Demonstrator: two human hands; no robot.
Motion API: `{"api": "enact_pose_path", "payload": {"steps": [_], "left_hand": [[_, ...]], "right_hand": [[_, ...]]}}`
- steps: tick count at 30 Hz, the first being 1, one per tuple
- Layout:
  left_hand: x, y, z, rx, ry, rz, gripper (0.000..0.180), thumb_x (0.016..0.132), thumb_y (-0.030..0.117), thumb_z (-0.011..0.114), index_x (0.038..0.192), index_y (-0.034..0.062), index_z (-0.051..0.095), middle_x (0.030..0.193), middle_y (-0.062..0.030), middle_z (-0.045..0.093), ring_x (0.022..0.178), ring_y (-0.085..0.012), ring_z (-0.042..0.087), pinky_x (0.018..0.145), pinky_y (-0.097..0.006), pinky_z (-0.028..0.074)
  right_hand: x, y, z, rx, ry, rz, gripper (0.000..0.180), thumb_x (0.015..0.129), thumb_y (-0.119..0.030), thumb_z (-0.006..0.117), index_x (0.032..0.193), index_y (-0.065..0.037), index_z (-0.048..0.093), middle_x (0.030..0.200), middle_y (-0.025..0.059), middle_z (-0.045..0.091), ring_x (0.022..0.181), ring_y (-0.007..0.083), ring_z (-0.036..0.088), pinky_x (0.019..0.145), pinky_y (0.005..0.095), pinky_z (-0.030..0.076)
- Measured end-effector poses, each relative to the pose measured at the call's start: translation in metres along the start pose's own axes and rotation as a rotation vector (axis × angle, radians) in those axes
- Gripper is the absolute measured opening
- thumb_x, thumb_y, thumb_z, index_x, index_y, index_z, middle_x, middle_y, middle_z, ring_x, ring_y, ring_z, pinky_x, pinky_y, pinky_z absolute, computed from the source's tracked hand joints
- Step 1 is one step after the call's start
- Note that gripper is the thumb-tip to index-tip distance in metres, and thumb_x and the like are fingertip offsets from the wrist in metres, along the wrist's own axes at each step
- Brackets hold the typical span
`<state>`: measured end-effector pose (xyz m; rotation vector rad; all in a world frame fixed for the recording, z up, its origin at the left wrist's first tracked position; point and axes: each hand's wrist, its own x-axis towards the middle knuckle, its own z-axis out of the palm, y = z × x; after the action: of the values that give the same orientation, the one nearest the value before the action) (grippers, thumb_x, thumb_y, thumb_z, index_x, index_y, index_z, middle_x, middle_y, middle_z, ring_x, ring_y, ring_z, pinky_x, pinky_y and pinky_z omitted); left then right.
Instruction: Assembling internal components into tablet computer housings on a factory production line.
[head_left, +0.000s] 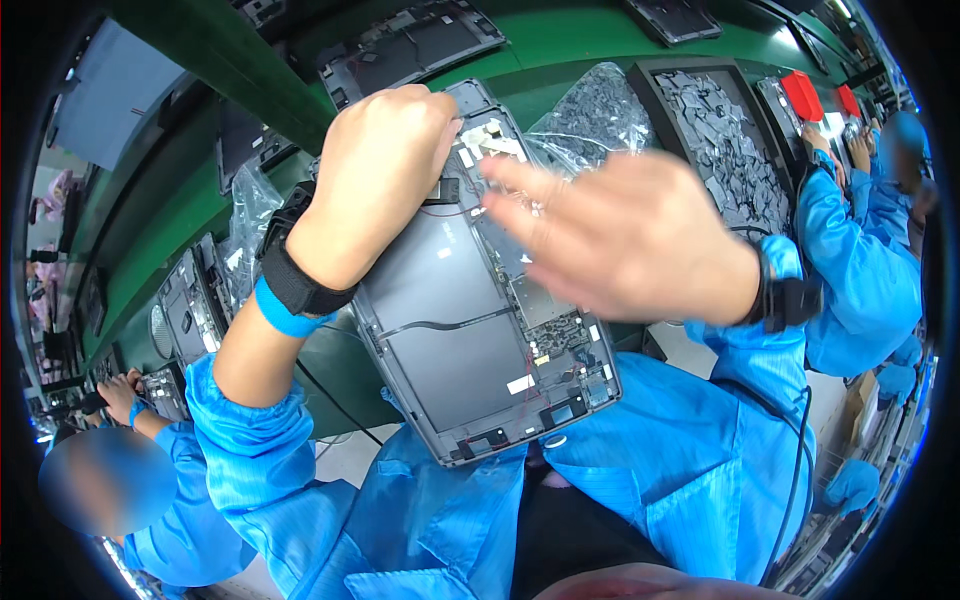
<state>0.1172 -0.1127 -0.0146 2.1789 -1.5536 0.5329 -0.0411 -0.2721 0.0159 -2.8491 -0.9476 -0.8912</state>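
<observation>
An opened tablet-like device [445, 285] lies at a slant before me, its grey inner side up. A dark cable crosses its grey area, and a circuit board [555, 340] lines its right side. My left hand [385, 165] is closed over the device's upper left part, knuckles up. Its fingertips are hidden, and so is whatever they grip. Just below them sits a small dark block [442, 191]. Blurred by motion, my right hand [630, 230] hovers over the right side of the device. Its fingers are stretched out and apart, and no held thing shows.
Behind the device, a black tray [720, 140] holds many small dark pieces beside a clear plastic bag [600, 105]. Another opened device [415, 50] lies farther back on the green bench. A green post [225, 75] slants in at upper left. Co-workers in blue sit at both sides.
</observation>
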Motion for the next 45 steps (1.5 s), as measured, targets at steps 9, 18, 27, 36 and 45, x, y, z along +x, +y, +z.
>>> {"api": "enact_pose_path", "payload": {"steps": [9, 18, 27, 36, 45], "left_hand": [[0.002, 0.004, -0.004, -0.032, 0.013, -0.052, 0.007, 0.079, 0.009, 0.067, 0.077, 0.0021, 0.066, 0.072, -0.0138, 0.062, 0.072, -0.0326, 0.063, 0.065, -0.042, 0.052], [0.0, 0.004, -0.009, -0.093, -0.045, -0.119, 0.006, 0.079, 0.008, 0.066, 0.081, 0.0024, 0.069, 0.077, -0.0138, 0.066, 0.075, -0.0325, 0.065, 0.067, -0.041, 0.053], [0.0, 0.006, -0.009, -0.042, -0.054, -0.087, 0.006, 0.079, 0.009, 0.067, 0.081, 0.0041, 0.068, 0.075, -0.0108, 0.063, 0.075, -0.0306, 0.063, 0.066, -0.041, 0.051], [-0.002, 0.008, -0.004, -0.005, -0.012, -0.06, 0.005, 0.078, 0.007, 0.067, 0.078, 0.0031, 0.064, 0.073, -0.01, 0.06, 0.073, -0.0293, 0.062, 0.064, -0.04, 0.05], [-0.002, 0.007, -0.003, -0.006, 0.001, -0.061, 0.006, 0.076, 0.006, 0.068, 0.079, 0.0027, 0.064, 0.073, -0.0096, 0.058, 0.073, -0.0282, 0.06, 0.064, -0.039, 0.049]], "right_hand": [[-0.017, -0.021, -0.001, -0.233, -0.193, -0.127, 0.035, 0.07, -0.011, 0.064, 0.102, 0.003, 0.069, 0.115, 0.0179, 0.067, 0.053, 0.0078, 0.047, 0.049, 0.0208, 0.036], [-0.003, 0.011, 0.045, -0.236, 0.119, 0.135, 0.031, 0.067, -0.014, 0.063, 0.094, 0.0, 0.068, 0.102, 0.01, 0.07, 0.05, 0.0106, 0.057, 0.047, 0.0244, 0.044], [0.003, 0.023, 0.04, -0.113, -0.076, 0.144, 0.026, 0.071, -0.011, 0.063, 0.094, 0.001, 0.068, 0.1, 0.0113, 0.07, 0.053, 0.016, 0.064, 0.047, 0.0287, 0.049], [0.011, 0.011, 0.034, -0.235, -0.104, 0.031, 0.024, 0.069, -0.012, 0.065, 0.084, 0.006, 0.069, 0.086, 0.021, 0.071, 0.052, 0.0194, 0.064, 0.044, 0.0287, 0.047], [0.008, 0.029, 0.034, -0.116, -0.138, -0.013, 0.021, 0.068, -0.012, 0.064, 0.081, 0.004, 0.069, 0.087, 0.0206, 0.071, 0.049, 0.0163, 0.062, 0.042, 0.0273, 0.043]]}}
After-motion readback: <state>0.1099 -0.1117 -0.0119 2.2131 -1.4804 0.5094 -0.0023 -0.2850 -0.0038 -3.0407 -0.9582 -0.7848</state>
